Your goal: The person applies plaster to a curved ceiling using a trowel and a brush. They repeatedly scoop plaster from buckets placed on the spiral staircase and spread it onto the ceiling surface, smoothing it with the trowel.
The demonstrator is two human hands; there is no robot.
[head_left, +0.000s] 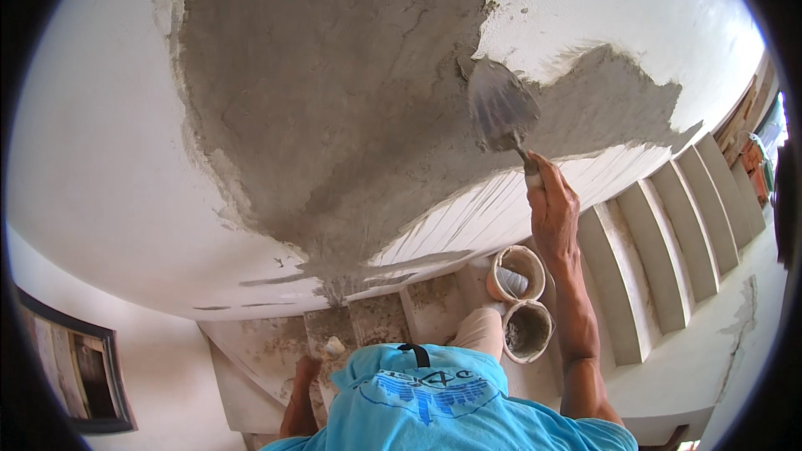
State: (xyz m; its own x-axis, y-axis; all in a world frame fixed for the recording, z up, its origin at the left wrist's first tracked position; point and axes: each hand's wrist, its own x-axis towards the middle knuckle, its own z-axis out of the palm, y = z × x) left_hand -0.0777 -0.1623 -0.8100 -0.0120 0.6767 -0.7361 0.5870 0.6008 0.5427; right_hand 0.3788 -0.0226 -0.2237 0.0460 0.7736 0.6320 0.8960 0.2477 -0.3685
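Note:
My right hand (553,205) grips the handle of a pointed trowel (503,106), fingers wrapped round it. The trowel's metal blade is smeared with mortar and lies against the wall, at the right edge of a broad patch of wet grey mortar (334,75). Low on the left, my left hand (307,367) hangs beside my body, its fingers too small and hidden to make out. A small whitish lump (335,346) shows close to that hand; I cannot tell whether they touch.
Two round buckets stand by my leg: one (504,271) with a pale object inside, another (527,331) with grey mortar. Stairs (660,242) climb to the right, and stained steps (380,317) run below the wall. A dark-framed opening (113,376) is at the lower left.

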